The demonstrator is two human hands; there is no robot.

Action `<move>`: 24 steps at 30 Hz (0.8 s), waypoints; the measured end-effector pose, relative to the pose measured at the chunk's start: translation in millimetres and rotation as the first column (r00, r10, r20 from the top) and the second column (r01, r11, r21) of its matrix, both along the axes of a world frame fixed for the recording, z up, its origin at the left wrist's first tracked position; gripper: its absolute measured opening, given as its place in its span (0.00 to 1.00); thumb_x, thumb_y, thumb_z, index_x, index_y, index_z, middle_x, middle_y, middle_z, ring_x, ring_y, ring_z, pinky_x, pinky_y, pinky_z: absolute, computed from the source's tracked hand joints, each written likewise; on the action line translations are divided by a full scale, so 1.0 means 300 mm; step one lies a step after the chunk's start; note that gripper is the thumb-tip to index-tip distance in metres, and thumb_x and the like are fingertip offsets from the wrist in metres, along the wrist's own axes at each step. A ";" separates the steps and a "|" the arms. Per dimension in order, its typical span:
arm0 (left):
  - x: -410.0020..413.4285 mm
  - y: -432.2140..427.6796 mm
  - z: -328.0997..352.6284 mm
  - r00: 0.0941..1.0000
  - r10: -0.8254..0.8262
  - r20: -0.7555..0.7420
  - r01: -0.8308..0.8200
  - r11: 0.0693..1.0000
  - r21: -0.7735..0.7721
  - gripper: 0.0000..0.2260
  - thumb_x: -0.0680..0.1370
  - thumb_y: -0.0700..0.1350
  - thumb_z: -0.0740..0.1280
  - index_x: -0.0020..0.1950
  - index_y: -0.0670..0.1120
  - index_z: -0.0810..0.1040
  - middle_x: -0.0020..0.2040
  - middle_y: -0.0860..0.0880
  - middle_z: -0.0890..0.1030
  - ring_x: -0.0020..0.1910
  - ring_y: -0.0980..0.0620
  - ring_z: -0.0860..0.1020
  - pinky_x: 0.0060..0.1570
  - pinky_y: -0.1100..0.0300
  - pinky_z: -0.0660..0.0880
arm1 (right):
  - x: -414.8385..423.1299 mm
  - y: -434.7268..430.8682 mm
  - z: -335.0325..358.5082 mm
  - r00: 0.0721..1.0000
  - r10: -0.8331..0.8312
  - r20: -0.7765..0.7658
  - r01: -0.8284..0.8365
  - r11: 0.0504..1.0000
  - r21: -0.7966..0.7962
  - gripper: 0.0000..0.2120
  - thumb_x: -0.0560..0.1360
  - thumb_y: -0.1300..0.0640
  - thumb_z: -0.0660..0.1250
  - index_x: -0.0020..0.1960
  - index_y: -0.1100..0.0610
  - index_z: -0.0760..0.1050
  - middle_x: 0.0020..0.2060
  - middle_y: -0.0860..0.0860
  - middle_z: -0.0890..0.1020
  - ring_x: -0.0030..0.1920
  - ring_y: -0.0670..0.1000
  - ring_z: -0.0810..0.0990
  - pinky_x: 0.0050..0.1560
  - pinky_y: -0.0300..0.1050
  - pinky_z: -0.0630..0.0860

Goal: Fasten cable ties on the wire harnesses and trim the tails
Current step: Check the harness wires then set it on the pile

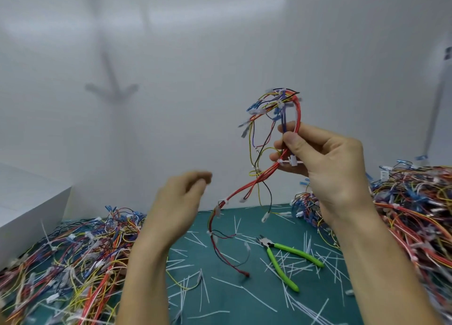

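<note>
My right hand is raised above the table and pinches a wire harness of red, yellow, blue and black wires between thumb and fingers. White cable ties sit at several spots along its red bundle. The harness loops above the hand and its long tail hangs down to the green mat. My left hand is raised to the left of the hanging tail, blurred, fingers loosely curled, holding nothing and not touching the harness. Green-handled cutters lie on the mat below my right hand.
A pile of harnesses covers the left of the table and a bigger pile the right. Cut white tie tails litter the mat. A white box stands at far left; a white wall rises behind.
</note>
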State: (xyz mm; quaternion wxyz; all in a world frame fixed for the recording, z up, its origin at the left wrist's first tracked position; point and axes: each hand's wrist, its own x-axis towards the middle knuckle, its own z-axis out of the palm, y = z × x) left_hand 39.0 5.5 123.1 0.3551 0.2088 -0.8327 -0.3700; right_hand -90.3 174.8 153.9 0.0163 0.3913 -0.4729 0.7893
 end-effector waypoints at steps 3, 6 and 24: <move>0.019 0.048 0.060 0.933 -0.135 -0.333 0.172 0.981 0.084 0.07 0.79 0.50 0.66 0.55 0.55 0.83 0.53 0.58 0.85 0.57 0.61 0.80 0.61 0.58 0.74 | 0.010 -0.006 0.000 0.994 -0.027 -0.101 0.032 0.999 0.042 0.11 0.78 0.64 0.67 0.49 0.49 0.83 0.36 0.53 0.86 0.34 0.50 0.85 0.36 0.38 0.80; 0.016 0.099 0.082 0.894 -0.262 -0.363 0.315 0.944 0.094 0.09 0.75 0.56 0.68 0.52 0.57 0.85 0.52 0.55 0.86 0.56 0.57 0.82 0.58 0.58 0.76 | 0.034 -0.023 -0.002 0.980 -0.017 -0.197 0.036 0.995 0.092 0.12 0.78 0.63 0.68 0.49 0.46 0.83 0.37 0.52 0.85 0.35 0.50 0.85 0.37 0.40 0.81; -0.049 0.232 0.105 0.775 -0.375 -0.509 0.439 0.898 0.007 0.11 0.72 0.30 0.72 0.43 0.46 0.83 0.38 0.52 0.86 0.35 0.58 0.83 0.36 0.65 0.79 | 0.171 -0.001 0.026 0.506 -0.573 -0.645 0.718 0.694 -0.054 0.11 0.77 0.50 0.69 0.58 0.44 0.83 0.34 0.49 0.76 0.36 0.55 0.74 0.32 0.47 0.69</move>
